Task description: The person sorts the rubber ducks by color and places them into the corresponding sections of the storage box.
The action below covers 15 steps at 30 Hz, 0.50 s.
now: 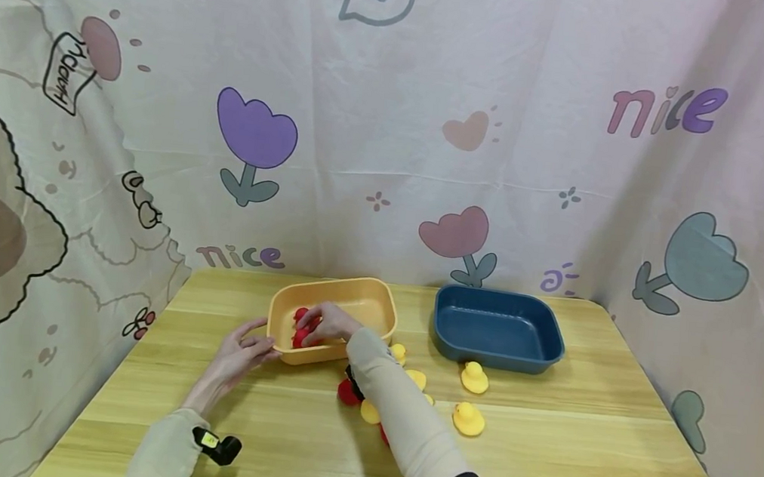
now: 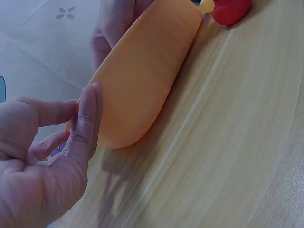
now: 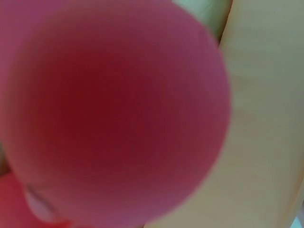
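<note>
My left hand (image 1: 245, 351) grips the near left corner of the yellow-orange bin (image 1: 365, 298), thumb and fingers on either side of its rim, as the left wrist view shows. Inside that bin, my right hand (image 1: 330, 323) reaches down with curled fingers and pinches a red rubber duck (image 1: 300, 337). Another red duck (image 1: 303, 313) lies just behind it. Below my right wrist, a red duck (image 1: 348, 393) sits on the table beside yellow ducks, partly covered by the sleeve. A large blurred red rounded thing (image 3: 118, 109) blocks most of the right wrist view.
A dark blue bin (image 1: 494, 360) stands to the right of the yellow-orange one. Two yellow ducks (image 1: 474, 378) sit in front of it on the wooden table (image 1: 575, 452). More yellow ducks (image 1: 370, 412) lie along my right forearm. A printed curtain (image 1: 365, 116) hangs behind the table.
</note>
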Each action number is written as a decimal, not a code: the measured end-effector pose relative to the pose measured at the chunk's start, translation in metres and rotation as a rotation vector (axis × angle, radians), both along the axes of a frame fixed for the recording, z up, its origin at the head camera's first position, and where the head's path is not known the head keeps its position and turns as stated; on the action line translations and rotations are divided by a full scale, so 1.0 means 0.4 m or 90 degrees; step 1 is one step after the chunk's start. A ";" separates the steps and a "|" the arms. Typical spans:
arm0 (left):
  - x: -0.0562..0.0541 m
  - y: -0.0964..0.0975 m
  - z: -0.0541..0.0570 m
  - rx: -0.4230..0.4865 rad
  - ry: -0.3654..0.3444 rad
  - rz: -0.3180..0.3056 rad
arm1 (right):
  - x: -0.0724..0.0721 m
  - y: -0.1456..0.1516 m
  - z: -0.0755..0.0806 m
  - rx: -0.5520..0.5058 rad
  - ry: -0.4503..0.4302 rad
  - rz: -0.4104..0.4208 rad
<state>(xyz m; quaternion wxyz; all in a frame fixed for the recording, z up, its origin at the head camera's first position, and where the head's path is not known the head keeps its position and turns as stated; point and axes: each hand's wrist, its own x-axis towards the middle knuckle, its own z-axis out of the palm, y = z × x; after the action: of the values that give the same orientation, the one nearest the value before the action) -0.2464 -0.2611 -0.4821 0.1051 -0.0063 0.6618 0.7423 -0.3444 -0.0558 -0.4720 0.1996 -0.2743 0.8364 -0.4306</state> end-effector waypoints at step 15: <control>0.002 0.001 0.005 -0.010 -0.002 0.012 | 0.008 0.026 0.047 -0.008 0.034 0.068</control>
<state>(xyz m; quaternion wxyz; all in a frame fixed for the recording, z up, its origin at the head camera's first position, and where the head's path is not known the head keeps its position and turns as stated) -0.2455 -0.2607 -0.4802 0.0996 -0.0146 0.6675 0.7378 -0.3412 -0.0455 -0.4531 0.1981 -0.3314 0.8228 -0.4170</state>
